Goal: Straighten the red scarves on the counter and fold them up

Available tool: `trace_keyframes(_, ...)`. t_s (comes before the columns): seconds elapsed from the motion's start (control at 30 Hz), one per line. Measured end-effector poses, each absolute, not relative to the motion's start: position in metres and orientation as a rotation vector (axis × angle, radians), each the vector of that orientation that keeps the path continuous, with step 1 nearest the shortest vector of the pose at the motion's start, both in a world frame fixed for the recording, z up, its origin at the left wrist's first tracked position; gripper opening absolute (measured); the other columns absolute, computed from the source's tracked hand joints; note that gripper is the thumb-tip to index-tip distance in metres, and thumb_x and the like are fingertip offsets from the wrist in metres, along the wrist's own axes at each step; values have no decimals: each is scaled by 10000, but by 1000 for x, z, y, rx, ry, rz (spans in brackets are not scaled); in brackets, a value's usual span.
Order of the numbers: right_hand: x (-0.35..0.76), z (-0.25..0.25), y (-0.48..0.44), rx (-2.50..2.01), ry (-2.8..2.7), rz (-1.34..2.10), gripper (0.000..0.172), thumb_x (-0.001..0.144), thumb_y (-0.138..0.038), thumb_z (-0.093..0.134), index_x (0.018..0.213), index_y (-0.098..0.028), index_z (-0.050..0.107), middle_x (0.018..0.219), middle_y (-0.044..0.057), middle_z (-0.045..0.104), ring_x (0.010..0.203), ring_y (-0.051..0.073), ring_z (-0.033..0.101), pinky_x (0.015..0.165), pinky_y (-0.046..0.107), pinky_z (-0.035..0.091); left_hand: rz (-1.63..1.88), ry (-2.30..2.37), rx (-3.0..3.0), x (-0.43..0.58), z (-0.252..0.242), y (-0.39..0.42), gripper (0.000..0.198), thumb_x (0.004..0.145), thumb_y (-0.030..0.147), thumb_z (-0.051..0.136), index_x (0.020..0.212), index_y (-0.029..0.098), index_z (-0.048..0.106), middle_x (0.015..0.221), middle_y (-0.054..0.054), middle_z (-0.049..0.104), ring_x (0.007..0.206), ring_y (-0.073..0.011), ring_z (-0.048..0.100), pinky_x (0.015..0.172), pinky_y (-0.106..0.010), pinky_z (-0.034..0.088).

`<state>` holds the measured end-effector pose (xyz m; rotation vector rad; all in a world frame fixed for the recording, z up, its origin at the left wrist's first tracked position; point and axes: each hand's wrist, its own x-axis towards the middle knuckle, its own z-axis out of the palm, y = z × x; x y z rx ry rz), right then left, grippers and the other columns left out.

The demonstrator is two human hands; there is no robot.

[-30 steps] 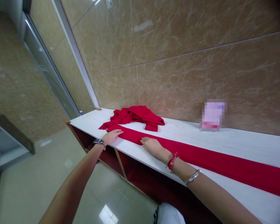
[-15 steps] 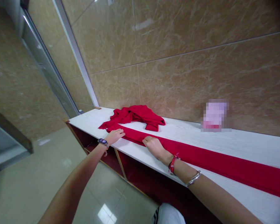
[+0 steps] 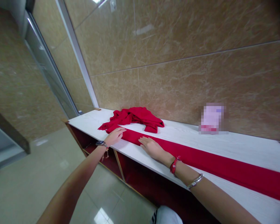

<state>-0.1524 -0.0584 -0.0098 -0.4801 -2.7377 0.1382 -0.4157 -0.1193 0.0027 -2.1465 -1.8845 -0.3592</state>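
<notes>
A long red cloth strip (image 3: pixel 214 165), like a scarf, lies flat along a white cabinet top (image 3: pixel 184 130) and runs out of view at the right. Its far left end joins or lies against a crumpled heap of red cloth (image 3: pixel 140 115); I cannot tell which. My left hand (image 3: pixel 115 136) rests near that end with fingers stretched over the strip. Further right, my right hand (image 3: pixel 151 147) lies on the strip's near edge, fingers extended and palm down. Neither hand grips the fabric.
Against the tiled wall (image 3: pixel 172 87) stands a blurred pink-and-white item (image 3: pixel 211 119). Below the top are open dark red shelves (image 3: pixel 140 177) with a wooden divider. A small brown block (image 3: pixel 97 109) sits at the back left corner. Tiled floor (image 3: pixel 60 183) spreads left.
My right hand has gone from curled fingers to fingers laid out on the strip. My left hand's fingers have flattened slightly. The view has shifted a little; the heap is unchanged.
</notes>
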Motion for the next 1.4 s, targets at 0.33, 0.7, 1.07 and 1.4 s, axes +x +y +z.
trace_keyframes(0.33,-166,-19,-52,-627,-2921,146,522,926,-415,221,1387,-179,285,1450,106,259,1324,285,202,1041,522,169,-66,-2310,-2019,-400,-24,-104,476,910,448,284,1369,320,286,1465,-34,224,1326,-315,186,1021,-558,190)
trace_keyframes(0.7,-215,8,-46,-761,-2822,245,541,915,-427,233,1382,-158,279,1457,117,240,1332,283,166,1033,549,139,1,-2656,-1544,-466,-17,-104,562,872,532,244,1387,309,257,1465,-109,195,1300,-414,189,918,-674,201)
trace_keyframes(1.07,-230,-14,-41,-771,-2903,326,547,909,-401,198,1386,-145,276,1468,82,218,1337,274,153,1051,530,119,-22,-2369,-1801,-426,-13,-88,505,905,413,238,1379,246,288,1480,-76,160,1345,-319,106,1026,-561,140)
trace_keyframes(1.4,-132,-10,-49,-907,-2844,190,514,923,-351,222,1381,-128,285,1452,109,253,1329,256,202,1058,489,163,-8,-2477,-1900,-415,-25,-77,531,915,451,288,1398,242,218,1478,-109,143,1323,-343,162,1006,-547,194)
